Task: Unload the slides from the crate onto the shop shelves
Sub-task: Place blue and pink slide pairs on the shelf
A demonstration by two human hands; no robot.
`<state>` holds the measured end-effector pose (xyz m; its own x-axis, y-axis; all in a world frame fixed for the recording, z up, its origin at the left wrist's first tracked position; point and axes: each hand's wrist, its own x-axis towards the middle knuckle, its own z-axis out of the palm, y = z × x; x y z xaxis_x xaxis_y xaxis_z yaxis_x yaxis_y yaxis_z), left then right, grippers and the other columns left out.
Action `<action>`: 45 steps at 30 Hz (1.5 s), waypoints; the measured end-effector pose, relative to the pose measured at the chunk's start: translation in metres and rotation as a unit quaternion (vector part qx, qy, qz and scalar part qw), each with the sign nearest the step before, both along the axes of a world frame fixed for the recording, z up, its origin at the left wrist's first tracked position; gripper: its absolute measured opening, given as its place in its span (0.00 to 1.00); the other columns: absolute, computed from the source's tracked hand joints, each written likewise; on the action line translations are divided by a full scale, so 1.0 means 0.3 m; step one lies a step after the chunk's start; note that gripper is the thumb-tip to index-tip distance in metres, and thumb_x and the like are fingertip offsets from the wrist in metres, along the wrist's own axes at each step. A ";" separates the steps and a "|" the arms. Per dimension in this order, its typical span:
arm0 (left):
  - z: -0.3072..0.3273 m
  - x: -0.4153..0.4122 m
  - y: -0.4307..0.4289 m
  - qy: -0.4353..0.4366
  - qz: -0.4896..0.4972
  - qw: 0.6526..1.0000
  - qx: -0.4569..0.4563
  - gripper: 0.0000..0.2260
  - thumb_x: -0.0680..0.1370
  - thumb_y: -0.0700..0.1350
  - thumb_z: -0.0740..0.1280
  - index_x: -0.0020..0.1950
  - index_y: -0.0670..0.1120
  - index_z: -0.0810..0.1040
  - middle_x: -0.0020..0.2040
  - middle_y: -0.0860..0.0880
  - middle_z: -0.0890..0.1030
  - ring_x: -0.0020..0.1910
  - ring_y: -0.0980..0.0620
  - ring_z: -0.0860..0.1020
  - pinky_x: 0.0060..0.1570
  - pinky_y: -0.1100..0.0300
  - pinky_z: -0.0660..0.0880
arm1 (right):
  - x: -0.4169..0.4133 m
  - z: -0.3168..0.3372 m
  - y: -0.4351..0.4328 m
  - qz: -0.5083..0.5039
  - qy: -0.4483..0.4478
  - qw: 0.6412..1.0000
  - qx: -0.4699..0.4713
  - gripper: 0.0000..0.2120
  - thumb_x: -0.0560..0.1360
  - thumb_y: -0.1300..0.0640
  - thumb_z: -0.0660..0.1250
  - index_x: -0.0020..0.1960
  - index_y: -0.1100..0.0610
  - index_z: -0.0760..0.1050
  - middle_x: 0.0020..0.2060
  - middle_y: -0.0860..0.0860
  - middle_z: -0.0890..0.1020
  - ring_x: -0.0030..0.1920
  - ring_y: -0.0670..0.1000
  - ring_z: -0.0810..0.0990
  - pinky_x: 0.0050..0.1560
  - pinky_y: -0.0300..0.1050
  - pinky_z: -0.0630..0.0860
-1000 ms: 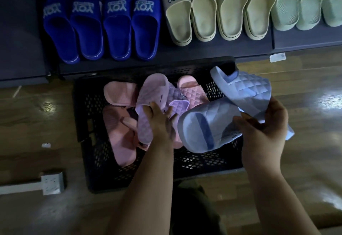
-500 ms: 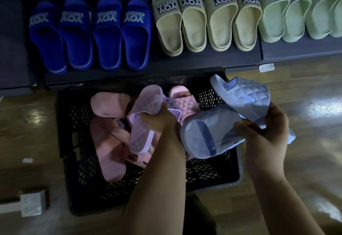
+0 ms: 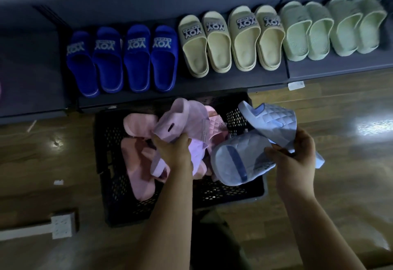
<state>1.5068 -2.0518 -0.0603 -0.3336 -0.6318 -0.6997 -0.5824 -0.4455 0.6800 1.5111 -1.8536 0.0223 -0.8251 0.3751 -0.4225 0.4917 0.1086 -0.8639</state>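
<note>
The left hand (image 3: pixel 172 150) is gripping two lilac slides (image 3: pixel 182 118), its fingers curling round them where they overlap, and is holding them over the middle of the black perforated crate (image 3: pixel 110 142); the right hand (image 3: pixel 295 155) is clutching a pair of pale blue slides (image 3: pixel 238 159) by one end, fingers and thumb closing on both at once, so that one is jutting up and away from the person while the other is hanging over the crate's right side; several pink slides (image 3: pixel 138 163) are lying loosely heaped inside the crate, mostly on its left; the crate is sitting on the wooden floor (image 3: pixel 350 163), just in front of the low dark shelf (image 3: pixel 191 91); on that shelf, four royal blue slides (image 3: pixel 121 61), four cream slides (image 3: pixel 231 42) and a group of pale green slides (image 3: pixel 331 27) are standing side by side in a row; a white socket block (image 3: pixel 61 224) is lying on the floor left of the crate.
</note>
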 end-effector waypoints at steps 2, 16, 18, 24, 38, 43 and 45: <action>0.126 0.033 -0.026 0.024 -0.022 0.999 -0.015 0.33 0.66 0.39 0.75 0.65 0.53 0.63 0.57 0.48 0.77 0.48 0.47 0.81 0.47 0.52 0.81 | 0.006 0.095 0.012 0.006 -0.011 1.000 -0.008 0.28 0.68 0.79 0.65 0.65 0.63 0.67 0.52 0.54 0.78 0.39 0.37 0.81 0.38 0.31 0.76; 1.189 -0.010 -0.078 0.253 -0.389 0.880 -0.098 0.24 0.70 0.32 0.71 0.56 0.58 0.74 0.57 0.63 0.76 0.59 0.56 0.75 0.57 0.47 0.77 | 0.042 0.967 0.203 -0.010 0.037 0.999 0.003 0.30 0.70 0.77 0.63 0.63 0.48 0.69 0.56 0.54 0.76 0.41 0.47 0.82 0.42 0.42 0.79; 1.305 -0.045 -0.010 0.283 -0.405 0.865 -0.091 0.24 0.69 0.32 0.71 0.55 0.58 0.75 0.56 0.60 0.78 0.59 0.51 0.77 0.55 0.45 0.78 | 0.041 1.075 0.256 -0.025 0.053 0.998 0.004 0.27 0.70 0.77 0.62 0.60 0.51 0.71 0.55 0.52 0.76 0.35 0.39 0.80 0.35 0.36 0.77; 1.568 -0.188 0.314 0.368 -0.430 0.820 -0.090 0.24 0.66 0.32 0.71 0.54 0.57 0.76 0.54 0.63 0.78 0.59 0.54 0.76 0.57 0.38 0.75 | -0.011 1.316 0.519 -0.093 0.127 0.988 0.004 0.29 0.67 0.76 0.65 0.62 0.52 0.73 0.59 0.53 0.78 0.48 0.47 0.79 0.43 0.40 0.75; 2.004 -0.511 1.323 0.514 -0.278 0.812 -0.001 0.22 0.67 0.29 0.72 0.48 0.55 0.77 0.58 0.47 0.79 0.57 0.48 0.79 0.45 0.56 0.80 | -0.391 1.730 1.522 -0.063 0.286 0.956 0.031 0.29 0.66 0.75 0.69 0.61 0.52 0.73 0.61 0.49 0.76 0.64 0.51 0.74 0.57 0.44 0.74; 2.122 -0.658 1.599 0.545 -0.264 0.796 -0.005 0.22 0.68 0.27 0.71 0.52 0.51 0.75 0.57 0.52 0.77 0.54 0.52 0.78 0.43 0.62 0.79 | -0.559 1.795 1.754 -0.085 0.310 0.947 0.014 0.30 0.66 0.76 0.68 0.64 0.55 0.71 0.61 0.50 0.75 0.64 0.49 0.73 0.55 0.42 0.73; 2.158 -0.739 1.697 0.550 -0.263 0.792 -0.026 0.23 0.68 0.29 0.72 0.52 0.55 0.75 0.53 0.62 0.78 0.55 0.55 0.77 0.49 0.57 0.80 | -0.636 1.816 1.835 -0.098 0.319 0.943 0.014 0.31 0.67 0.76 0.67 0.66 0.56 0.71 0.62 0.50 0.74 0.62 0.48 0.73 0.55 0.42 0.73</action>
<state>1.2850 -1.5427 0.5871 -0.9502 -0.2206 0.2203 0.2799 -0.2924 0.9144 1.3203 -1.3030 0.5672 -0.8220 0.5500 0.1480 -0.1132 0.0969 -0.9888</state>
